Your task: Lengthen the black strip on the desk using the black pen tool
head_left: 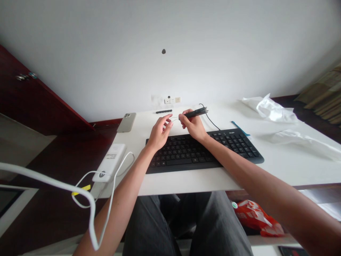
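Both my hands hover over the far edge of a black keyboard (202,151) on a white desk (287,160). My right hand (192,125) is closed around a slim black pen-shaped tool (197,112) with a black cord trailing off its far end. My left hand (160,132) pinches the end of a thin pale wire (174,119) that runs across to the tool's tip. The hands are a few centimetres apart.
A phone (126,122) lies face down at the desk's far left. A white power bank (109,161) with a white cable (87,199) sits at the left edge. Crumpled white plastic (269,108) lies far right, a small black strip (163,111) near the wall, a red packet (253,217) below.
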A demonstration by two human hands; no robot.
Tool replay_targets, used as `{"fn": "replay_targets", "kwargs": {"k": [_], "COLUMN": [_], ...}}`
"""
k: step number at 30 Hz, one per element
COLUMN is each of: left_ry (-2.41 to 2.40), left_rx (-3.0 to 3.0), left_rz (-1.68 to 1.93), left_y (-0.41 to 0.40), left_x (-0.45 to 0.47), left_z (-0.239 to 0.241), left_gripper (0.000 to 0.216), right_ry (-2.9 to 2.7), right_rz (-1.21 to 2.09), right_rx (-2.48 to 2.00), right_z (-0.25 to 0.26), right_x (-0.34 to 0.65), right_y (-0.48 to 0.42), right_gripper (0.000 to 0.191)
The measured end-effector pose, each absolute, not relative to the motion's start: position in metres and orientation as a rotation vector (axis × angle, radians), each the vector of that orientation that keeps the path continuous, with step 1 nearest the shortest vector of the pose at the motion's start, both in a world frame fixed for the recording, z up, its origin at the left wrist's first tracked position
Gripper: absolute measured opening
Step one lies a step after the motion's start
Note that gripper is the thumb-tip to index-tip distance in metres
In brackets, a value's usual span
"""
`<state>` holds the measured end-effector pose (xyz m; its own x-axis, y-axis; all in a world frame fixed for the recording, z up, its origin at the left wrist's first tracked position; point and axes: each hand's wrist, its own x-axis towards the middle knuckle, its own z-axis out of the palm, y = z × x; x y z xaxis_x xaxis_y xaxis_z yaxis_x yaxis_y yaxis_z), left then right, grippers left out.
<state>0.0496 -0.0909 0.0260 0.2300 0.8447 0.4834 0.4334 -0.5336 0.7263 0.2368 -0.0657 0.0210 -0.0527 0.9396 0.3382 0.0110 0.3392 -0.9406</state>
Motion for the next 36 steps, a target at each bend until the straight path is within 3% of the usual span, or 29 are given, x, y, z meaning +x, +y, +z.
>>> {"fn": "replay_targets", "kwargs": {"k": [12,20,25,30,36], "left_ry": [1.139,1.020,0.858,0.728,0.691], "left_rx": [2.143,2.094,1.873,1.759,1.752], "left_rz": [1.137,1.214,1.144,0.951,0.956], "left_y": [-0.053,-0.036,-0.030,-0.036,-0.033], "left_x": [0.062,0.067,0.056,0.054,0.052], "left_z": [0.041,0.027,0.024,0.029,0.024], "left_gripper": [0.031,0.031,0.032,0.039,0.036], "right_ry": [-1.172,-1.237,-1.344,-1.570,-1.569], "right_rz": [1.194,1.123,1.068,0.809,0.872], "right_rx": [-0.893,-0.957,-0.949,-1.096,-1.003], "right_z": [0.028,0.025,0.023,0.023,0.028], "right_x": [0.240,0.243,0.243,0.244,0.241], "right_y": [-0.065,-0.062,-0.062,-0.064,-0.070], "right_gripper": [0.036,0.054,0.054,0.054,0.051]}}
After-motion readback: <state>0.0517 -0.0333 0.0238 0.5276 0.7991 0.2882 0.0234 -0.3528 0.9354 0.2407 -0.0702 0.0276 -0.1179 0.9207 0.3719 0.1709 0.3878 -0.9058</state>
